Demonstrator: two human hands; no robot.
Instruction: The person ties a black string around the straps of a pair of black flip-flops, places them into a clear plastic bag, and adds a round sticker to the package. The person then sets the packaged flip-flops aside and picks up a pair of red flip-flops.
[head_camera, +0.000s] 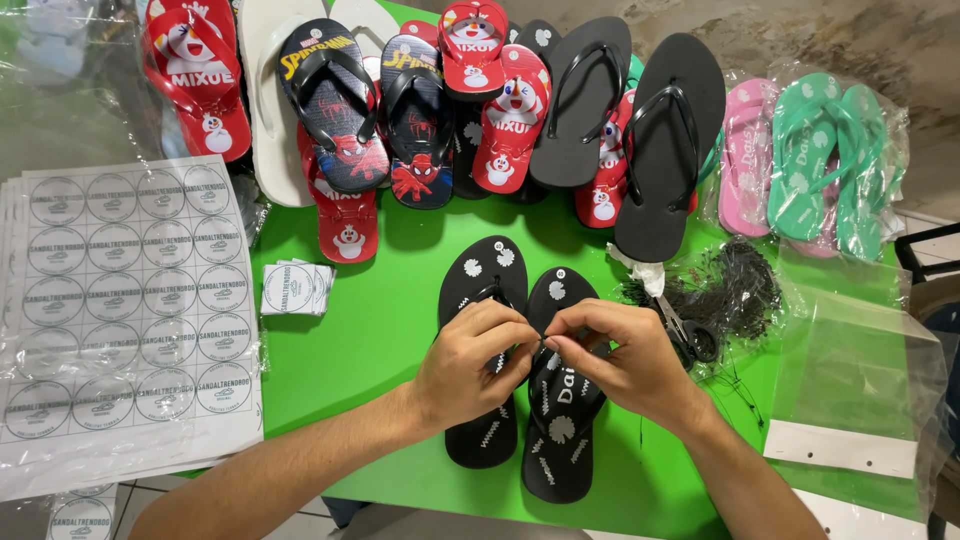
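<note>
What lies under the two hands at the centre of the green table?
A pair of black flip-flops with white flower prints lies side by side under the left hand and right hand. Their straps are mostly covered.

A bright green tabletop (370, 330) carries a black flip-flop pair with white daisies (520, 370) at centre, sheets of round stickers (125, 300) at nine o'clock, patterned sandals (430, 110) at twelve, and clear plastic bags (850, 390) at three.

both hands, left hand (468, 368) and right hand (622, 362), pinch something, perhaps a tie, over black flip-flops (520, 375).
</note>
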